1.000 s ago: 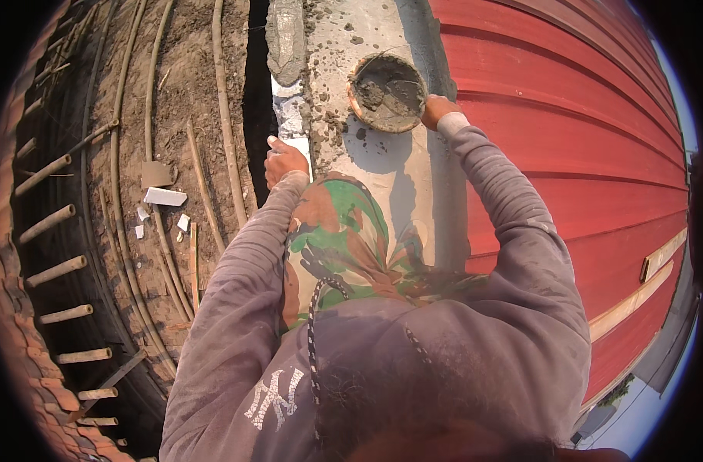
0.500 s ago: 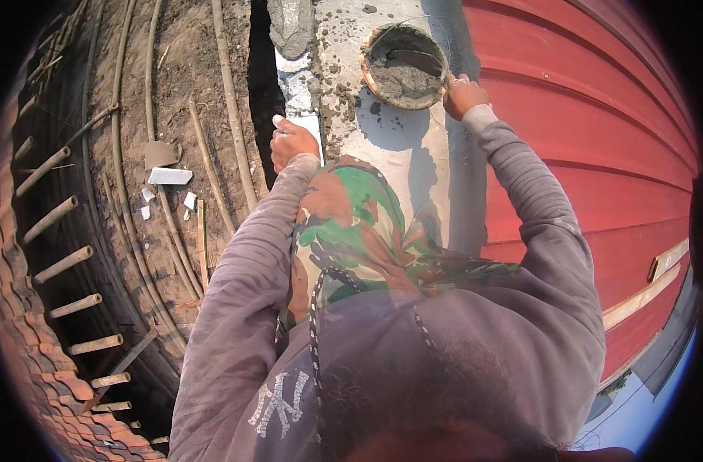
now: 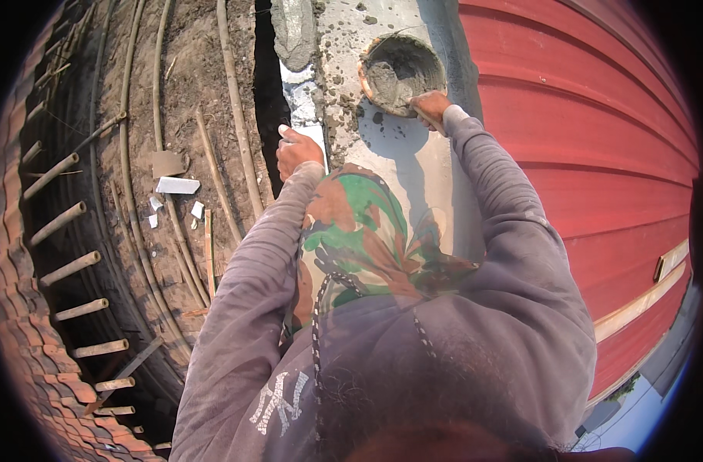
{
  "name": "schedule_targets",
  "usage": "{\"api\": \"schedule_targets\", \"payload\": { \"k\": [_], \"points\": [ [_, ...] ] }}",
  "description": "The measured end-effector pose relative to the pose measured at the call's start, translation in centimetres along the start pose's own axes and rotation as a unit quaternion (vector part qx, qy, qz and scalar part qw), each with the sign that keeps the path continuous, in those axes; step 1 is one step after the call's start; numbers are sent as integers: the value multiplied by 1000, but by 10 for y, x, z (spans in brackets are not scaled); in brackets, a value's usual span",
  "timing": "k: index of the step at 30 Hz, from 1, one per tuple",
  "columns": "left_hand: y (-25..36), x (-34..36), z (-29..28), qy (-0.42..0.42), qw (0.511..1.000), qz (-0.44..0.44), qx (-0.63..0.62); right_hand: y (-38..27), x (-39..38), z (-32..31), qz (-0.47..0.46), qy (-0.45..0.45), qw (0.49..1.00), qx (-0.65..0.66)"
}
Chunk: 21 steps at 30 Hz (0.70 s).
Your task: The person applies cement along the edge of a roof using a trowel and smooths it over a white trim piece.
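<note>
This is an outdoor building site, seen from up on a wall or roof edge. A rough concrete ledge [image 3: 413,177] spattered with wet mortar runs beside a red corrugated metal roof [image 3: 590,154], and a round pan of grey mortar [image 3: 401,73] sits on it. To the left lie bare earth [image 3: 190,100] with long bamboo poles [image 3: 232,108], broken white tile pieces [image 3: 177,185] and a row of clay roof tiles [image 3: 28,339] along the edge.

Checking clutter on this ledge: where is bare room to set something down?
Bare concrete ledge lies between the mortar pan and the person's chest, bordered by the red sheeting. Crowded: mortar crumbs left of the pan, where the left hand grips the edge.
</note>
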<state>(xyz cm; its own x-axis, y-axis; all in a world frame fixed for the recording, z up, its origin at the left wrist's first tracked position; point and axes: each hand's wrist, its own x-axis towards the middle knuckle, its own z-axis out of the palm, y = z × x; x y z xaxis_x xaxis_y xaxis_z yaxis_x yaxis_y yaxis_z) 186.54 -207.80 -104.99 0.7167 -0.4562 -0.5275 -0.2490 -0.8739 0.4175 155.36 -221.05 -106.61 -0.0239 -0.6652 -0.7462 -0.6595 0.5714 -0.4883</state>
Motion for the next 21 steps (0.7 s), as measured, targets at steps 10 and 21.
{"api": "schedule_targets", "payload": {
  "k": [10, 21],
  "points": [
    [3, -3, -3, -16, 1000, 1, -20, 27, -92, 48, -71, 93, 940, 321],
    [-1, 5, -12, -34, 995, -36, -87, -87, -202, 96, -223, -91, 912, 331]
  ]
}}
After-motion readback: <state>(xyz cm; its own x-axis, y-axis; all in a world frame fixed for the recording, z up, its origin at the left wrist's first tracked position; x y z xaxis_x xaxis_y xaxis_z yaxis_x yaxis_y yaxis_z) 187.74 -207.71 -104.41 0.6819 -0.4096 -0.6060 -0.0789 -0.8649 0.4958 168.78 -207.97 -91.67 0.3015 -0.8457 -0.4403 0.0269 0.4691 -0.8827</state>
